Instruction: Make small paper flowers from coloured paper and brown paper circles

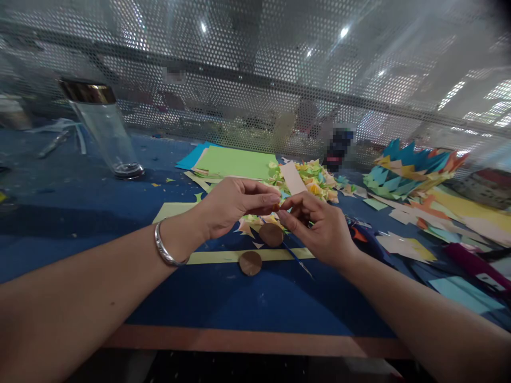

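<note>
My left hand (241,205), with a silver bangle at its wrist, is closed in a pinch above the table. Its fingertips meet those of my right hand (315,221), which is pinched too. Something tiny with an orange tint sits between them, mostly hidden by the fingers. A pale pink paper strip (293,178) shows just behind my right fingers; whether they touch it I cannot tell. Below lie two brown discs (250,263), a thin blue-handled brush (297,258) and a long pale yellow strip (217,257). Behind the hands is a heap of small folded paper pieces (315,181).
Green and blue paper sheets (239,162) are stacked at the back. A glass bottle (106,127) stands at left. To the right are a zigzag folded-paper ring (411,167), paper scraps (407,247) and a purple object (475,266). A perforated metal screen (255,80) rises behind the blue table (259,308).
</note>
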Tool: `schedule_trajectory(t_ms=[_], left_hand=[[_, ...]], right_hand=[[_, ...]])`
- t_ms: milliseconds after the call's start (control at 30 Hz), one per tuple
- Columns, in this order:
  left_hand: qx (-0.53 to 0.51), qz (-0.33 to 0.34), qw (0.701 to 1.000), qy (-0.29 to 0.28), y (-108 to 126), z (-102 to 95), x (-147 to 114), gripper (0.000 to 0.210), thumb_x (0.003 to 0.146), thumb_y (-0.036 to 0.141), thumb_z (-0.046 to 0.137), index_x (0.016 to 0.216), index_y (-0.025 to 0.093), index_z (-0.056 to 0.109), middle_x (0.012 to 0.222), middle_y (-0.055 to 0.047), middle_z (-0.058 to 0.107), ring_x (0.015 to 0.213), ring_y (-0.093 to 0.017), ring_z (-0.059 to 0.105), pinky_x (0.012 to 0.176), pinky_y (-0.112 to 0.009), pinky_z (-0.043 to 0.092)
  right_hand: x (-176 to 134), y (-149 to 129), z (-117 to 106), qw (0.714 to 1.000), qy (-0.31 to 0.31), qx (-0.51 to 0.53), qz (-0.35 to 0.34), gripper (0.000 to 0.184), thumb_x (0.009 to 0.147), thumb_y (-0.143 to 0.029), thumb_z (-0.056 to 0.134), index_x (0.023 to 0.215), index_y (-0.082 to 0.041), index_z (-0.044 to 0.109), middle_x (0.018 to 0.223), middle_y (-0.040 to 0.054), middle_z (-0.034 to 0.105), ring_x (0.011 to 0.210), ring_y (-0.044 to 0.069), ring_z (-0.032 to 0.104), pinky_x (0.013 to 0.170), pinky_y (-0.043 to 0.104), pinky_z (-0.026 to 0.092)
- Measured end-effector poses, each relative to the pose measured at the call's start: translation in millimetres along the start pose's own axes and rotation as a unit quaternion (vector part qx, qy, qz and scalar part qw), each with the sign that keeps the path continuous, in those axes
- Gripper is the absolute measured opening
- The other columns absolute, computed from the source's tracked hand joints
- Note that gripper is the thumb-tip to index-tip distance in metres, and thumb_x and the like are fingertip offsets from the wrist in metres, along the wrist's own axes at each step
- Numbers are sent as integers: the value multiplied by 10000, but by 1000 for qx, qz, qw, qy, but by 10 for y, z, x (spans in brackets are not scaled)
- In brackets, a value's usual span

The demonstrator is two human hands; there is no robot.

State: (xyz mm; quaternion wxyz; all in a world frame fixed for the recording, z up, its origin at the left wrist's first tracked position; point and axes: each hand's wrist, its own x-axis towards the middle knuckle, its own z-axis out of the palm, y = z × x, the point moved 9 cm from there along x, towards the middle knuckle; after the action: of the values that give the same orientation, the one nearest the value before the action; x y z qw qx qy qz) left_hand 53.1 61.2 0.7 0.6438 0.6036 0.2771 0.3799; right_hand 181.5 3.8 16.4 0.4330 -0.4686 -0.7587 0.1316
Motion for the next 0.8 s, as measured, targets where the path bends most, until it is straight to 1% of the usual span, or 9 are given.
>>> schedule_trajectory(t_ms=[167, 267, 367, 467, 633, 800], left_hand=[[68, 32, 997, -16, 52, 30, -20, 294, 729, 336, 823, 953, 150, 784, 943, -82, 767, 902, -196, 699, 908, -355, 542], [96, 45, 994, -15, 73, 34, -26, 290, 731, 361, 816, 946, 167, 791, 940, -80, 769, 901, -202, 694, 871, -345, 542], [108, 53, 993, -11, 90, 32, -27, 267, 729, 361, 817, 920, 176, 796, 917, -70, 769, 869, -186, 688, 826, -322, 535], [120, 61, 991, -7, 103, 21, -24, 272, 723, 372, 820, 913, 177, 798, 924, -73, 770, 865, -192, 686, 810, -325, 537], [123, 68, 990, -1, 109, 4, -17, 304, 706, 369, 836, 930, 167, 801, 954, -91, 774, 866, -194, 686, 811, -320, 538], [102, 48, 994, -11, 83, 18, -21, 297, 717, 364, 831, 929, 159, 791, 939, -82, 767, 879, -185, 693, 860, -329, 543]], right_hand=[[1, 22, -2, 1000, 8, 8, 2, 195, 937, -376, 631, 962, -183, 628, 656, -25, 555, 548, 95, 484, 507, 243, 375], [6, 41, 10, 1000, 5, 17, 6, 197, 934, -375, 635, 981, -183, 632, 660, -26, 545, 554, 98, 485, 507, 245, 373], [11, 59, 17, 999, 3, 35, 11, 193, 926, -362, 645, 997, -184, 628, 660, -31, 543, 558, 98, 495, 513, 244, 384], [14, 64, 23, 999, -1, 44, 16, 192, 922, -356, 647, 993, -179, 626, 662, -31, 551, 551, 95, 495, 507, 241, 382], [14, 58, 16, 998, 0, 52, 22, 200, 926, -361, 640, 984, -170, 627, 655, -31, 554, 547, 91, 496, 503, 238, 379], [7, 66, 18, 998, -4, 58, 20, 202, 929, -366, 633, 997, -177, 621, 655, -34, 549, 542, 91, 486, 502, 237, 378]])
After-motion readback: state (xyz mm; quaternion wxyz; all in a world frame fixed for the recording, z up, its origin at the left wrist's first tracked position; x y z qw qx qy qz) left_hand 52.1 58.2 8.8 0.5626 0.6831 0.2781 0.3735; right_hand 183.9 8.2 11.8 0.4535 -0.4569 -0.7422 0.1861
